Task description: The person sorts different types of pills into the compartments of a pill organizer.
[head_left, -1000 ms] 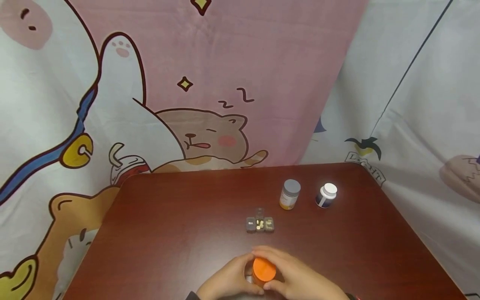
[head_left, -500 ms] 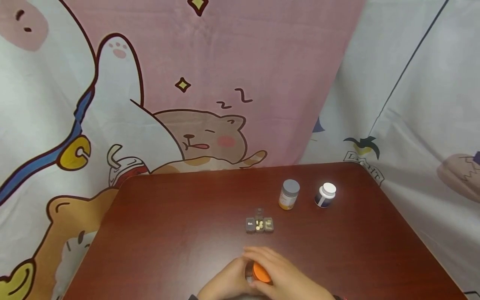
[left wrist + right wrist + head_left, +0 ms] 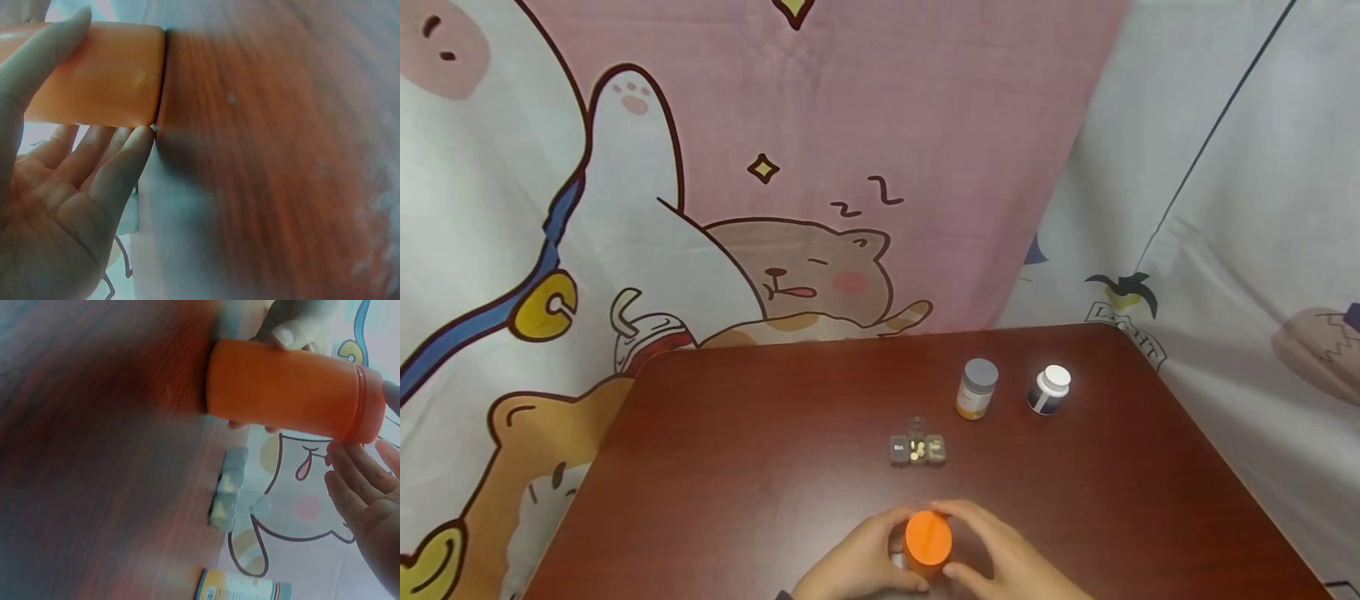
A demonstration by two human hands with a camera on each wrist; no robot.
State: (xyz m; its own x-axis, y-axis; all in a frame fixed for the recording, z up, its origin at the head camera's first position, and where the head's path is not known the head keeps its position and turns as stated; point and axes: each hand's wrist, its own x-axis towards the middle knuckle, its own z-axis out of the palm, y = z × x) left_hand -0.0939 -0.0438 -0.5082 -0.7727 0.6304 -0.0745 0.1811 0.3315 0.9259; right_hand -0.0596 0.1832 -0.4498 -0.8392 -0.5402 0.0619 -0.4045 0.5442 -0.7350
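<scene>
An orange bottle [image 3: 281, 387] with an orange cap [image 3: 928, 537] stands upright on the table near its front. My left hand [image 3: 861, 554] grips the bottle's lower body, thumb on one side and fingers on the other. My right hand [image 3: 1000, 550] is at the cap, its thumb and fingers spread on either side, fingertips right at the cap's edge. Behind the bottle lies a small pill organizer [image 3: 917, 451] with three compartments. Its middle lid is up, and pale pills show inside.
A grey-lidded bottle [image 3: 977, 389] with a white and yellow label stands at the back right. Further right is a dark bottle with a white cap [image 3: 1049, 390]. A printed cloth [image 3: 962, 167] hangs behind the brown table [image 3: 737, 433].
My right hand turned over the cap, covering part of it half a second ago, then swung back with its fingers wider apart. The left hand stayed on the bottle.
</scene>
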